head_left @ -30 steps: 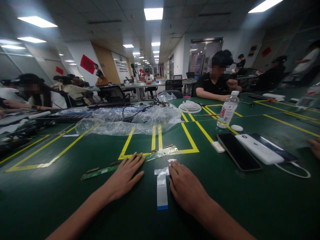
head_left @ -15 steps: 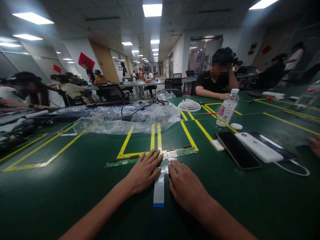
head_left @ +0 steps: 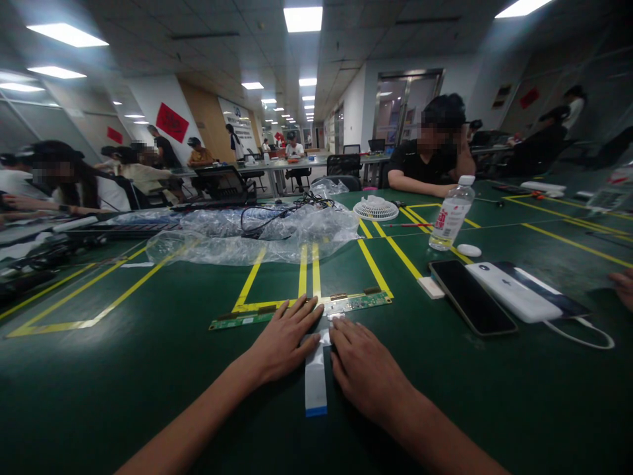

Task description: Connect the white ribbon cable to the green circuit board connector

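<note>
A long, narrow green circuit board [head_left: 363, 301] lies across the table in front of me. A white flat ribbon cable [head_left: 315, 382] runs from near its middle toward me, folded near my fingers and ending in a blue tip. My left hand [head_left: 284, 336] rests flat with fingers spread, fingertips over the board and thumb against the cable. On the other side, my right hand [head_left: 368, 363] has its fingers curled together on the folded part of the cable. Its thumb is hidden, and the fingers partly cover the fold.
Clear plastic wrap [head_left: 257, 237] with black cables on it lies beyond the board. A white fan grille [head_left: 376, 208], a bottle [head_left: 451, 214], a black phone [head_left: 472, 297] and a white phone-like device [head_left: 514, 290] with a cord are to the right. A person [head_left: 430, 148] sits opposite.
The cable's blue end has slid slightly toward me and tilted a little. My right hand has shifted slightly left; my left hand stays almost in place.
</note>
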A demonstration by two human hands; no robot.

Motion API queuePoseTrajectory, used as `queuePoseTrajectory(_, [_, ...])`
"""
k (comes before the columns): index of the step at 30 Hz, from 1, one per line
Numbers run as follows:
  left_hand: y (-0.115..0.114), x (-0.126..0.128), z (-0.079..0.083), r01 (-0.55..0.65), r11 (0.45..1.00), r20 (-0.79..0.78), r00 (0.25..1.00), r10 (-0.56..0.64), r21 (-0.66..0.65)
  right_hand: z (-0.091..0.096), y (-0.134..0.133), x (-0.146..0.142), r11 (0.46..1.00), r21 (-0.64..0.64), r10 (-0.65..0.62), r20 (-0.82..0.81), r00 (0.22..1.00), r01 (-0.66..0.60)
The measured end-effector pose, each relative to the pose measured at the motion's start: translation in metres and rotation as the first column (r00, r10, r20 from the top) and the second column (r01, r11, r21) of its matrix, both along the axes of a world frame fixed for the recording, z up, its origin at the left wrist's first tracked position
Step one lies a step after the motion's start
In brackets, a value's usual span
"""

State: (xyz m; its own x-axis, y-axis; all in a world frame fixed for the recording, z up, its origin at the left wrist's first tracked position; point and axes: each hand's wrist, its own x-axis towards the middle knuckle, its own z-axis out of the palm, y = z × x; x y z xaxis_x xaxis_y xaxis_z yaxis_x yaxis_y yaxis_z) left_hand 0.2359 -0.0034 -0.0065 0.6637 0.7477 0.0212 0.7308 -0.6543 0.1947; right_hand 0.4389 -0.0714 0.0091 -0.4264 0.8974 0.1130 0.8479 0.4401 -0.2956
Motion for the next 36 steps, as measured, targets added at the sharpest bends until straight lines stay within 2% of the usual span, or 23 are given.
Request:
queuePoseTrajectory(7, [0.000,0.000,0.002,-0.013,1.000,-0.044,0.999,0.012,-0.020,0.000,0.003,0.002,0.999,-0.026,0.033,0.006,0.999,-0.033])
queuePoseTrajectory(21, [0.002,-0.003,0.001,0.017,0.999,-0.018,1.000,-0.018,-0.036,0.003,0.016,0.020,0.989,-0.080,0.119,-0.052,0.992,-0.122])
queuePoseTrajectory(31, [0.001,-0.003,0.000,0.017,1.000,-0.023,1.000,-0.017,-0.011,0.005,0.015,0.019,0.991,-0.056,0.117,-0.036,0.992,-0.119])
queuePoseTrajectory(36, [-0.002,-0.001,0.002,-0.013,1.000,-0.018,1.000,0.013,-0.003,0.002,0.013,0.015,0.995,0.004,0.102,-0.032,0.994,-0.102])
